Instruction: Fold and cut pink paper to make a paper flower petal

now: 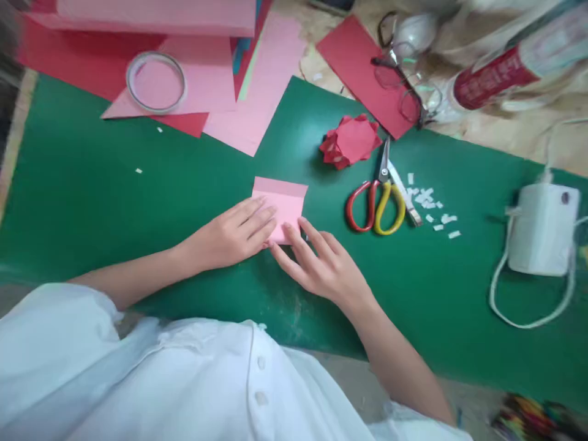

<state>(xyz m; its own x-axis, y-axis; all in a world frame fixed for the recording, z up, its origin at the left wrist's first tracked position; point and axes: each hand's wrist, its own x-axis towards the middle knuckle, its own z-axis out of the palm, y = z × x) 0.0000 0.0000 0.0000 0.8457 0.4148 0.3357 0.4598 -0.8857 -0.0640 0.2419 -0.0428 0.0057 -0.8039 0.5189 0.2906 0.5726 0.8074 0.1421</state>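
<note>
Two flat hands, one pink paper.
Your left hand (232,234) and right hand (321,260) lie open, pressing one folded pink paper (285,205); one pair of scissors (377,199) lies nearby.

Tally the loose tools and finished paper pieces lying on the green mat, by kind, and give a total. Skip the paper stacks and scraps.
Scissors: 1
Folded pink paper, under both hands (left hand, right hand): 1
Folded red paper flower: 1
Tape ring, lying on the pink sheets: 1
White charger with its cord: 1
Total: 5
</note>
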